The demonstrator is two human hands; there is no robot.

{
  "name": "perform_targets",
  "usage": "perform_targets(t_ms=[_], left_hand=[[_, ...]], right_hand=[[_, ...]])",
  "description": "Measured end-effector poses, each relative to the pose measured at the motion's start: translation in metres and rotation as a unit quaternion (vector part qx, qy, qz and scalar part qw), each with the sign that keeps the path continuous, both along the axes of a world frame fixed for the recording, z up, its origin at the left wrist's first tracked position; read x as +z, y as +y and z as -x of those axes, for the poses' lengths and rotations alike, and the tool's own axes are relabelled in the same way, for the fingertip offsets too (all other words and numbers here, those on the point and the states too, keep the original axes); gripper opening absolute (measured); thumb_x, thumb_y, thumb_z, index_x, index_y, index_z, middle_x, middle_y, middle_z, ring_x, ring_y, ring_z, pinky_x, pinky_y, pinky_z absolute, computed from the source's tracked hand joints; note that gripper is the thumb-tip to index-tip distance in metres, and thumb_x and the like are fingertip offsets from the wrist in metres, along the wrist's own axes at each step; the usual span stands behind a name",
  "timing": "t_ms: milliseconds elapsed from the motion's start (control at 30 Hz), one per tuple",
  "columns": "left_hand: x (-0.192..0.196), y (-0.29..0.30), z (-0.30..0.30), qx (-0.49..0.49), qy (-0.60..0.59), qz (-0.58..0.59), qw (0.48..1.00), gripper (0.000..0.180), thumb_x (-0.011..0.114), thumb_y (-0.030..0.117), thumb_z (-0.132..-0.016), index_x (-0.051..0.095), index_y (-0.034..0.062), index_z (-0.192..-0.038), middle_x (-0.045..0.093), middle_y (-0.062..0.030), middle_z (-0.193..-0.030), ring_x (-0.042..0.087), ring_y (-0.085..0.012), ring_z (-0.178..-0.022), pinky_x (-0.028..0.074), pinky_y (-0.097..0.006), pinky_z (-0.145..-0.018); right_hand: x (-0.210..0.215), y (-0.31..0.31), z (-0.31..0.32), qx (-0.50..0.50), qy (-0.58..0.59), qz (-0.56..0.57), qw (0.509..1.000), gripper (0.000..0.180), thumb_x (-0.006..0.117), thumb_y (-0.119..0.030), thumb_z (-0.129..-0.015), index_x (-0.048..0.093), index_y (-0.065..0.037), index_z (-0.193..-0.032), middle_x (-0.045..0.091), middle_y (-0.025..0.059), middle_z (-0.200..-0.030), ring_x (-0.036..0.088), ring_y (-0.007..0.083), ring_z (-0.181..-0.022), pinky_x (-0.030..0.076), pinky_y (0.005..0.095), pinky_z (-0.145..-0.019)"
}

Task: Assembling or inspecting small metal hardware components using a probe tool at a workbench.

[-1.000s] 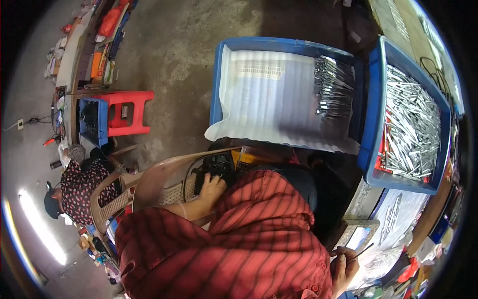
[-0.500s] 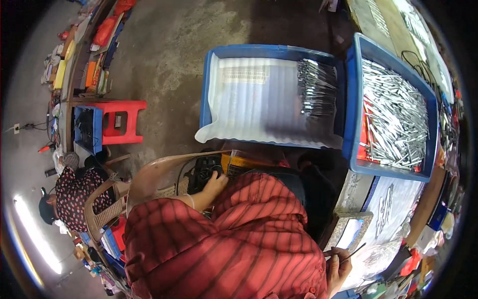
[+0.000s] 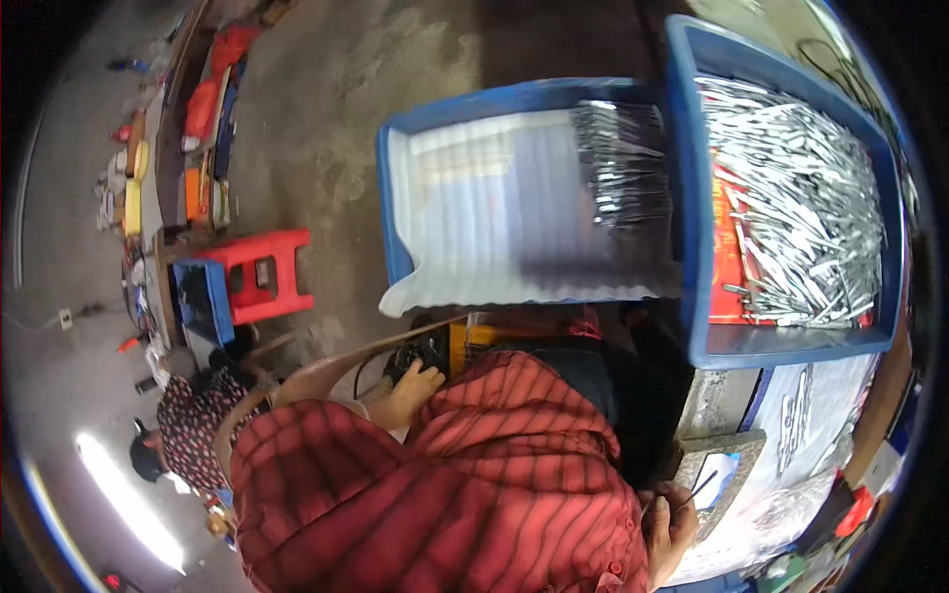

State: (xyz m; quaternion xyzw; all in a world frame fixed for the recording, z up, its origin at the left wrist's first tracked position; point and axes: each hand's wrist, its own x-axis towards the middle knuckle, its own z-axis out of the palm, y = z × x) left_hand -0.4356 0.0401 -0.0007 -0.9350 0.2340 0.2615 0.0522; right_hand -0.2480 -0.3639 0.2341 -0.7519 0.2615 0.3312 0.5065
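Note:
My left hand (image 3: 411, 391) rests with curled fingers on a black object (image 3: 425, 351), whose kind I cannot make out, beside my lap. Low on the right, my right hand (image 3: 670, 529) pinches a thin dark rod (image 3: 706, 483) near the bench edge. In front of me lies a blue tray (image 3: 387, 212) lined with a wavy white foam sheet (image 3: 465, 227). A row of slim silver metal pieces (image 3: 623, 163) lies along the sheet's right side. To its right, a blue bin (image 3: 698, 247) holds a heap of similar loose metal pieces (image 3: 806, 212).
Beneath the bin, a bench (image 3: 717, 400) carries a few metal pieces (image 3: 794, 415) on pale sheeting. At left stand a red stool (image 3: 297, 277) and a blue crate (image 3: 206, 306). Another person (image 3: 193, 420) sits beyond at lower left. A wooden chair arm (image 3: 326, 368) curves by my left arm.
The whole view has tilted and shifted, so the bin and stool appear displaced. My left hand stays at the black object; my right hand still holds the rod, now pointing more upward.

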Motion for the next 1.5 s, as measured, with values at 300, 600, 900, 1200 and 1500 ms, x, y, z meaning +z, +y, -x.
perform_targets(t_ms=[300,600,900,1200,1500], left_hand=[[-0.075,0.008,-0.181,-0.279,-0.008,0.024,0.960,0.028,0.055,0.030,-0.079,0.063,0.0088,-0.097,0.056,-0.0074,-0.099,0.052,-0.0247,-0.096,0.038,-0.043,-0.085],[-0.027,-0.070,-0.268,-0.447,0.213,-0.013,0.869,0.027,0.054,0.027,-0.084,0.062,0.0052,-0.099,0.060,-0.0114,-0.101,0.057,-0.0288,-0.092,0.045,-0.040,-0.079],[0.168,-0.104,-0.275,-0.360,0.357,-0.134,0.851,0.027,0.052,0.025,-0.089,0.061,0.0017,-0.100,0.063,-0.0155,-0.103,0.063,-0.0330,-0.089,0.051,-0.038,-0.073],[0.272,-0.334,-0.362,-0.300,0.102,0.450,0.835,0.014,0.057,0.005,-0.085,0.063,-0.0010,-0.096,0.062,-0.0141,-0.083,0.061,-0.0251,-0.073,0.048,-0.032,-0.068],[0.125,-0.499,-0.467,-0.333,-0.046,0.394,0.855,0.023,0.062,0.016,-0.071,0.068,0.0033,-0.089,0.066,-0.0193,-0.084,0.064,-0.0345,-0.080,0.050,-0.040,-0.073]], right_hand=[[-0.008,-0.011,-0.007,0.044,-0.184,0.027,0.982,0.019,0.061,-0.010,-0.084,0.063,-0.001,-0.101,0.064,0.0165,-0.079,0.065,0.0281,-0.073,0.050,0.0337,-0.068],[-0.034,-0.003,0.073,0.029,-0.289,-0.022,0.957,0.026,0.061,-0.022,-0.087,0.059,-0.002,-0.104,0.062,0.0170,-0.093,0.062,0.0346,-0.080,0.050,0.0377,-0.067],[-0.048,0.014,0.127,-0.107,-0.334,-0.038,0.936,0.017,0.060,-0.013,-0.087,0.064,-0.001,-0.100,0.067,0.0129,-0.084,0.067,0.0235,-0.074,0.050,0.0290,-0.064],[-0.049,0.019,0.122,-0.146,-0.394,-0.025,0.907,0.019,0.059,-0.018,-0.089,0.062,0.000,-0.096,0.066,0.0137,-0.080,0.066,0.0271,-0.070,0.050,0.0304,-0.063],[-0.064,0.031,0.137,-0.171,-0.368,-0.050,0.913,0.022,0.058,-0.020,-0.091,0.061,0.000,-0.100,0.065,0.0153,-0.080,0.066,0.0245,-0.071,0.050,0.0297,-0.065]])
